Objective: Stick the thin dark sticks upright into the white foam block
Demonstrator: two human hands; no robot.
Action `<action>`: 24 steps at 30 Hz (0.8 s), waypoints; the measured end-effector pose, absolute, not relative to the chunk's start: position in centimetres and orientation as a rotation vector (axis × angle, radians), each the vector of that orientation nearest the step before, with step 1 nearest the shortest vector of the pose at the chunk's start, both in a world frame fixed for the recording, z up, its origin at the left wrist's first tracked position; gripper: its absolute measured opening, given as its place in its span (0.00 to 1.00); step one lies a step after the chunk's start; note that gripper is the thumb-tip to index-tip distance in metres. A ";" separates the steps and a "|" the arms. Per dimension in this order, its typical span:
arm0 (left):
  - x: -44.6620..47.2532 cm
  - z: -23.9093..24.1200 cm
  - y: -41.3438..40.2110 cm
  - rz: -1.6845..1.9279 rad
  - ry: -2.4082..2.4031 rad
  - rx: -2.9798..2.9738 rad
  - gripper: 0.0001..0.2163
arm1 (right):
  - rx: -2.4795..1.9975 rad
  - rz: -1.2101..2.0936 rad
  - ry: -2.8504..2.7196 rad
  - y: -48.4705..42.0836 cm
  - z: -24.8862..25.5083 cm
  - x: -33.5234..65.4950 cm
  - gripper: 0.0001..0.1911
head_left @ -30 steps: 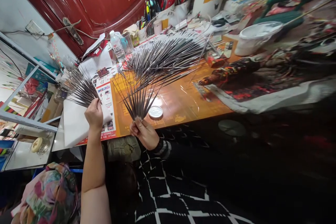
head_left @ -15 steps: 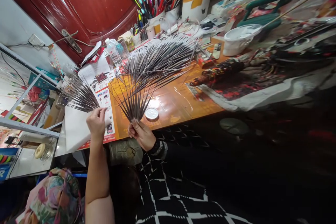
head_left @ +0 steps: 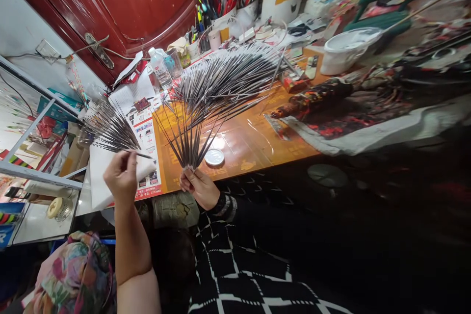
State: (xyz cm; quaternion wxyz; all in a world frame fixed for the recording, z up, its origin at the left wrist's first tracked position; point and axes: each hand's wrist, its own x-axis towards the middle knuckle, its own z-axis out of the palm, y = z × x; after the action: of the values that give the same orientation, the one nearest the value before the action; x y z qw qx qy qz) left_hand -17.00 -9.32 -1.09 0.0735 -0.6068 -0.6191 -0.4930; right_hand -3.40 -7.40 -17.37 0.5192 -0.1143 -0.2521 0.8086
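The larger fan of porcupine quills (head_left: 221,88) is held in the right hand (head_left: 196,186). Its gathered base sits at the fingertips, just off the near edge of the counter (head_left: 250,142), and the quills spread outward above the counter, tips toward the far side. The right grip is closed on that base, with the hand's black knit cuff (head_left: 222,207) at the wrist.

The smaller fan of quills (head_left: 110,130) lies to the left, above a white sheet (head_left: 101,181). The left hand (head_left: 121,176) is raised at its base, thumb and fingers (head_left: 127,155) pinched together on a single quill (head_left: 143,156) that runs across the fan's lower edge. Whether that grip also holds the rest of the fan cannot be determined from this view.

Between the hands, a printed leaflet (head_left: 147,144) lies on the counter, and a small white lid (head_left: 214,157) lies just beyond the right hand. Further along stand a plastic water bottle (head_left: 158,67), a clear glass (head_left: 172,63), and white cups of painted slender sticks (head_left: 224,14). A white basin (head_left: 348,51) and a patterned cloth roll (head_left: 312,99) lie to the right. A dark red door (head_left: 110,0) borders the far side.
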 end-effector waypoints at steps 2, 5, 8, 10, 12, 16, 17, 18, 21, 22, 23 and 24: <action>-19.0 -0.7 -8.2 -1.292 -1.751 -1.656 0.09 | -0.268 1.944 -0.613 -7.4 -17.3 -3.3 0.25; -21.5 -1.4 -6.1 -1.093 -1.741 -1.666 0.10 | -0.271 1.934 -0.625 -7.4 -17.3 -3.2 0.25; -22.7 -2.8 -4.8 -1.030 -1.757 -1.688 0.10 | -0.268 1.946 -0.631 -7.4 -17.4 -3.1 0.25; -23.1 -3.6 -4.4 -1.025 -1.757 -1.687 0.10 | -0.264 1.955 -0.637 -7.4 -17.5 -3.1 0.25; -23.2 -4.3 -4.2 -1.024 -1.760 -1.684 0.10 | -0.260 1.958 -0.642 -7.4 -17.5 -3.1 0.25; -23.5 -5.5 -4.1 -1.009 -1.761 -1.665 0.11 | -0.255 1.957 -0.639 -7.4 -17.5 -3.1 0.25; -23.6 -5.8 -4.1 -1.005 -1.759 -1.663 0.12 | -0.250 1.959 -0.640 -7.4 -17.5 -3.1 0.25; -23.7 -6.1 -4.1 -1.003 -1.754 -1.662 0.12 | -0.246 1.963 -0.640 -7.4 -17.5 -3.1 0.25; -24.0 -6.3 -4.2 -0.979 -1.736 -1.651 0.12 | -0.254 1.974 -0.632 -7.3 -17.3 -3.1 0.26; -24.0 -6.2 -4.4 -0.957 -1.736 -1.640 0.12 | -0.257 1.976 -0.634 -7.3 -17.2 -3.0 0.26; -23.8 -6.0 -4.6 -0.931 -1.742 -1.624 0.12 | -0.257 1.977 -0.639 -7.3 -17.1 -3.0 0.26; -23.5 -5.8 -4.9 -0.908 -1.754 -1.608 0.12 | -0.253 1.976 -0.651 -7.3 -17.1 -3.0 0.26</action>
State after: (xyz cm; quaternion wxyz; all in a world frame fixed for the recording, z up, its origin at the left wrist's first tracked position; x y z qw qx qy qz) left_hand -23.48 -4.91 -5.76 0.2932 -0.6035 -0.6585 -0.3408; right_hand -2.97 -7.31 -17.09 0.4995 -0.1047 -0.2692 0.8168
